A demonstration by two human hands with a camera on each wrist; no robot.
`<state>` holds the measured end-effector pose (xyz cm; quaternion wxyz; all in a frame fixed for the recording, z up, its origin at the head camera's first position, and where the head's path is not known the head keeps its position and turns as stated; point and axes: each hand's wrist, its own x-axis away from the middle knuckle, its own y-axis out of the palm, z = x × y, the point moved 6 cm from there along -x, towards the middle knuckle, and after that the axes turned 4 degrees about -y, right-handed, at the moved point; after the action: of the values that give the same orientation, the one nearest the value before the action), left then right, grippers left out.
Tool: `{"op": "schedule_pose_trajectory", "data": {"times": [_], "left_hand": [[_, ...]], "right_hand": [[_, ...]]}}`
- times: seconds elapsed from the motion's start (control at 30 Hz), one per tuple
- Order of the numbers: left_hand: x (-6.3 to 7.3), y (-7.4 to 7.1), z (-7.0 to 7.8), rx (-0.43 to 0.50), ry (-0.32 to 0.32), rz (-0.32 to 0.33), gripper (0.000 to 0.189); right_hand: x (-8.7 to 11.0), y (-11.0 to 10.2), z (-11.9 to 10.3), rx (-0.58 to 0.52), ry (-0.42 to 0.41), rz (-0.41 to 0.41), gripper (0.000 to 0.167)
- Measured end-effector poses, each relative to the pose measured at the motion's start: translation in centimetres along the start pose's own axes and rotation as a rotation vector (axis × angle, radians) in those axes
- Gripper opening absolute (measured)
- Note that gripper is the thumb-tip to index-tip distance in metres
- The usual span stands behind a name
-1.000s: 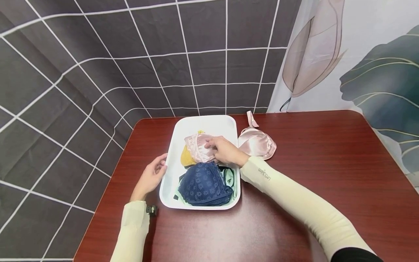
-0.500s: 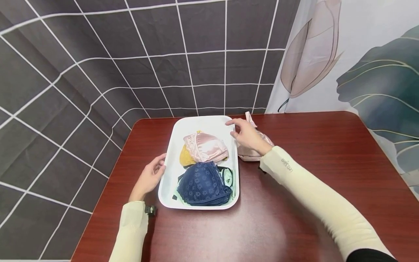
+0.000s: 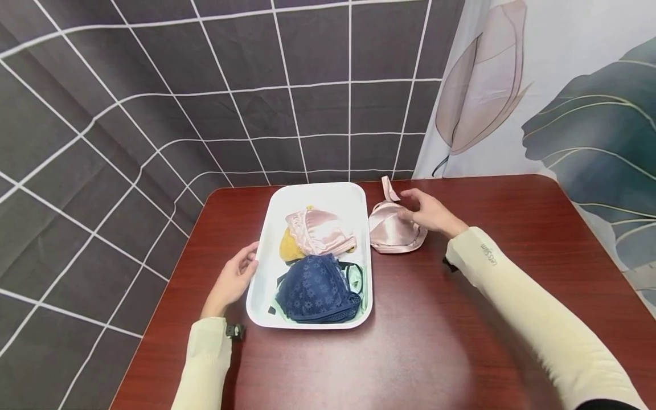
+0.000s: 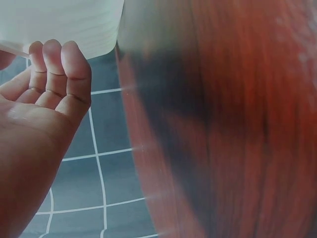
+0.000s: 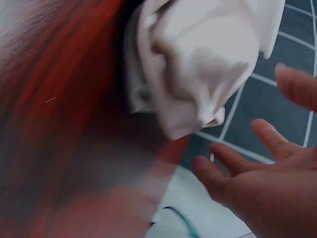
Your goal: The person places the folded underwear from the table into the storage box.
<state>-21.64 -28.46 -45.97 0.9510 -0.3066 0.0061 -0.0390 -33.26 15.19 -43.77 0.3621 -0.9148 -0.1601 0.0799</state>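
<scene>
A white tray (image 3: pixel 320 193) on the table holds folded bras: a pink satin one (image 3: pixel 330 230) with lace at the back, a yellow one (image 3: pixel 290 247) mostly hidden beneath it, and a navy lace one (image 3: pixel 316 290) in front over pale green fabric (image 3: pixel 355 279). Outside the tray's right wall lies another pink satin bra (image 3: pixel 392 230), its strap pointing back. My right hand (image 3: pixel 433 213) reaches to that bra's right side with fingers spread, fingertips right at the cup. My left hand (image 3: pixel 234 279) rests with relaxed, bent fingers against the tray's left outer wall.
The reddish-brown wooden table (image 3: pixel 492 245) extends right and forward of the tray. A dark grey curtain (image 3: pixel 318 114) with white grid lines hangs behind and to the left. A floral white curtain (image 3: pixel 558 34) hangs at the right.
My right hand has left the pink bra in the tray, crossed the right rim and moved right to the pink bra on the table. My left hand has stayed at the tray.
</scene>
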Motion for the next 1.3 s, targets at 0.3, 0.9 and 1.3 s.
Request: {"op": "schedule_pose_trajectory", "data": {"times": [0.3, 0.9, 1.3], "left_hand": [[0.2, 0.0, 0.1, 0.005, 0.006, 0.007, 0.043], [0.1, 0.1, -0.1, 0.002, -0.002, 0.008, 0.044], [0.4, 0.1, 0.9, 0.018, 0.006, 0.004, 0.044]], "right_hand": [[0.7, 1.6, 1.9, -0.068, 0.061, -0.092, 0.071], [0.6, 3.2, 0.6, -0.086, 0.068, -0.039, 0.061], [0.5, 3.5, -0.6, -0.156, 0.000, -0.002, 0.057]]}}
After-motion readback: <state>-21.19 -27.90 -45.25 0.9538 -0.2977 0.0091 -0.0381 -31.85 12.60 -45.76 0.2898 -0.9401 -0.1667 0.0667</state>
